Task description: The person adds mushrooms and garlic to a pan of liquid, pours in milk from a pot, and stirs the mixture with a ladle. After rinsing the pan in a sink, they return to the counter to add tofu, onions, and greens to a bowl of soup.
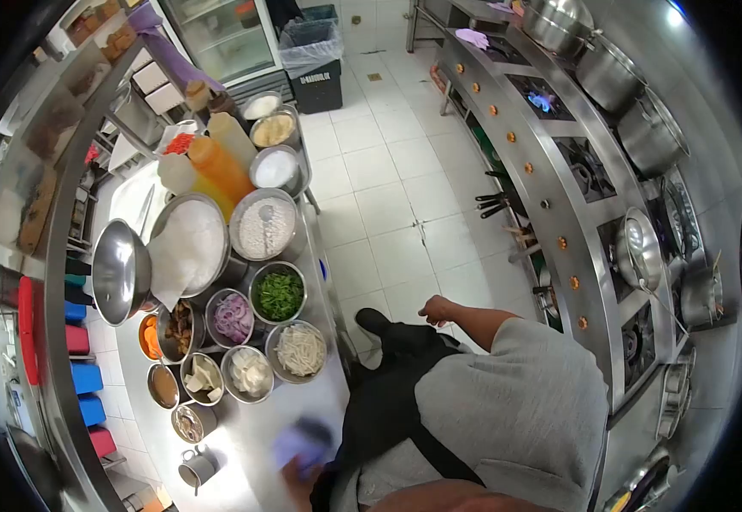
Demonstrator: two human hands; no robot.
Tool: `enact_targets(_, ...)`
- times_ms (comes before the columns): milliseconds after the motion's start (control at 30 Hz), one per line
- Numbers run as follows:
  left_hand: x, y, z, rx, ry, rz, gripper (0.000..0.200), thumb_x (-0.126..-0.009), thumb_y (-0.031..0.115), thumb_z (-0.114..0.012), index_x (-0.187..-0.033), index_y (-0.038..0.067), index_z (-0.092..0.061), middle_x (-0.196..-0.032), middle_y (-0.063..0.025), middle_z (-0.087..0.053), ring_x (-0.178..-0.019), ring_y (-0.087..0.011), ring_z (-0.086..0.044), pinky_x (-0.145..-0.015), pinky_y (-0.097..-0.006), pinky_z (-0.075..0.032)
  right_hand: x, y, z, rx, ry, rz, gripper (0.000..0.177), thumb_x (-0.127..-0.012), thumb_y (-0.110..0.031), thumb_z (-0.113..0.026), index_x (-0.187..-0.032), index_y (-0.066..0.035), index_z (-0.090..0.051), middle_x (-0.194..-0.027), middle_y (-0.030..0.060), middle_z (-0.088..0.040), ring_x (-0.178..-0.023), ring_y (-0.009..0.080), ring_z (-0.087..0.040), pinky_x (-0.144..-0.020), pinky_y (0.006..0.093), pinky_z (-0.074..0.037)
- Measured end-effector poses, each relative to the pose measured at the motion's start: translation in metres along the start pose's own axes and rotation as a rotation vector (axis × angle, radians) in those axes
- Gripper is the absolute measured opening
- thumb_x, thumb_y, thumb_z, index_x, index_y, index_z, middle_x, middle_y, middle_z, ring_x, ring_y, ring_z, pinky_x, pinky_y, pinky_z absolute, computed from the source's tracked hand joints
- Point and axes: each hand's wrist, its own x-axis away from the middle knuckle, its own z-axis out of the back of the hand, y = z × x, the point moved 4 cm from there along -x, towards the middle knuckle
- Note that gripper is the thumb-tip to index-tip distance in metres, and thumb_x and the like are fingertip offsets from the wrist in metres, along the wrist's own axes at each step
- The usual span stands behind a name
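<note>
My left hand (300, 485) is at the near edge of the steel table, its fingers closed on a purple cloth (301, 445). Motion smears the cloth, and a dark patch shows at its top. My right hand (435, 310) hangs beside my body over the tiled floor, with its fingers curled and nothing visible in them. Close to the cloth on the table are a bowl of white strips (300, 351), a bowl of white pieces (249, 374) and a small metal cup (197, 468).
Bowls of chopped greens (277, 291), sliced purple onion (233, 317) and white powder (265, 224) crowd the table, near an orange squeeze bottle (217, 169). Across the aisle stands a stove (550, 200) with one blue flame burning. A lined bin (315, 81) stands at the far end.
</note>
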Motion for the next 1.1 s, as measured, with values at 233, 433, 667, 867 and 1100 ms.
enact_targets(233, 0.056, 0.010, -0.032, -0.093, -0.031, 0.060, 0.033, -0.091, 0.016, -0.054, -0.120, 0.001, -0.056, -0.106, -0.0133, -0.063, -0.100, -0.0247, -0.060, -0.086, -0.0363, -0.048, -0.014, 0.062, 0.045, 0.245, -0.042, -0.101, 0.021, -0.082, -0.024, -0.064, -0.094, -0.008, -0.068, -0.060, 0.0064, -0.061, -0.049, 0.0188, -0.059, -0.044, 0.0361, -0.049)
enact_targets(433, 0.021, 0.168, -0.096, -0.088, -0.020, -0.399, 0.035, -0.093, 0.016, -0.053, -0.125, 0.000, -0.052, -0.108, -0.0134, -0.061, -0.099, -0.0227, -0.060, -0.087, -0.0339, -0.048, -0.057, 0.068, 0.143, -0.401, 0.166, -0.191, 0.034, -0.087, -0.032, -0.063, -0.075, 0.000, -0.065, -0.067, 0.0088, -0.063, -0.050, 0.0194, -0.057, -0.045, 0.0361, -0.053)
enact_targets(667, -0.114, 0.248, -0.384, -0.410, -0.598, -0.307, 0.044, -0.086, 0.010, -0.063, -0.127, -0.002, -0.052, -0.108, -0.0139, -0.064, -0.100, -0.0185, -0.062, -0.085, -0.0300, -0.048, -0.106, 0.069, 0.301, 0.144, 0.189, 0.223, 0.031, -0.084, -0.030, -0.066, -0.092, 0.000, -0.066, -0.071, 0.0081, -0.067, -0.056, 0.0215, -0.064, -0.049, 0.0365, -0.054)
enact_targets(867, -0.192, 0.309, -0.529, -0.702, -0.735, -0.285, 0.045, -0.085, 0.012, -0.065, -0.126, -0.001, -0.052, -0.109, -0.0169, -0.064, -0.098, -0.0202, -0.062, -0.086, -0.0312, -0.048, -0.101, 0.038, 0.422, -1.061, -0.098, -0.031, 0.045, -0.084, -0.038, -0.067, -0.115, -0.007, -0.058, -0.110, 0.0104, -0.058, -0.091, 0.0253, -0.061, -0.075, 0.0392, -0.052)
enact_targets(1100, -0.372, 0.346, -0.647, -0.869, -0.783, -0.353, 0.045, -0.083, 0.021, -0.066, -0.122, 0.002, -0.056, -0.101, -0.0176, -0.066, -0.092, -0.0240, -0.064, -0.083, -0.0330, -0.049, -0.169, -0.086, 0.518, -1.099, -0.401, 0.226, 0.056, -0.078, -0.048, -0.071, -0.118, -0.011, -0.058, -0.110, 0.0036, -0.061, -0.088, 0.0182, -0.060, -0.075, 0.0397, -0.049)
